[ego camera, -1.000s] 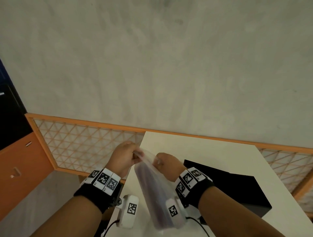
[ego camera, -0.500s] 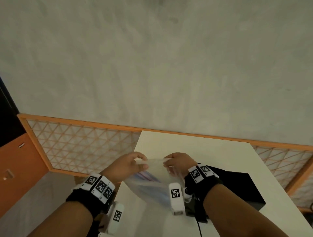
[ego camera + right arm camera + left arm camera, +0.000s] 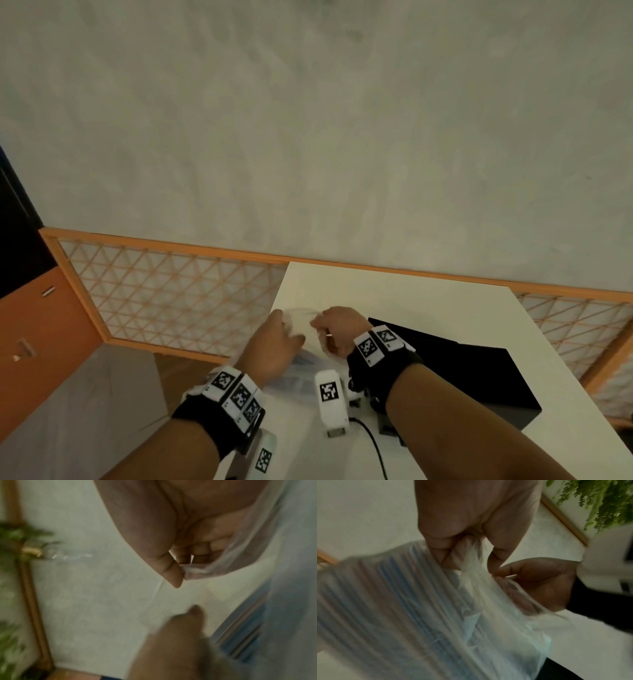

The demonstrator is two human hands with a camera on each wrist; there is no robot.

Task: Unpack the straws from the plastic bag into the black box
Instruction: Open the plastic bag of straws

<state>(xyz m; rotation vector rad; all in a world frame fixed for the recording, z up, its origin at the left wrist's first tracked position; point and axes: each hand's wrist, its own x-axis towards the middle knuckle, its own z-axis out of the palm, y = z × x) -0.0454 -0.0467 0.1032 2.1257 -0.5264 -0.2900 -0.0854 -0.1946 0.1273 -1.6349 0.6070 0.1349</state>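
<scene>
A clear plastic bag point(image 3: 301, 346) full of thin blue and pale straws point(image 3: 412, 601) lies low over the white table point(image 3: 428, 301), between my two hands. My left hand point(image 3: 274, 342) pinches the bag's mouth at its left side; the left wrist view shows bunched film point(image 3: 469, 550) held between thumb and fingers. My right hand point(image 3: 337, 329) pinches the opposite edge point(image 3: 193, 570) of the mouth. The black box point(image 3: 479, 370) sits on the table just right of my right wrist, partly hidden by my forearm. The straws point(image 3: 245, 635) stay inside the bag.
An orange-framed lattice screen point(image 3: 164, 291) runs behind and left of the table. The table's left edge point(image 3: 277, 298) lies right beside my left hand. A green plant point(image 3: 599, 503) hangs near the wall. A black cable point(image 3: 373, 442) trails across the table's near part.
Both hands have lowered the bag from hanging upright in the air to lying near the tabletop. The bag's mouth now points away from me, still held on both sides.
</scene>
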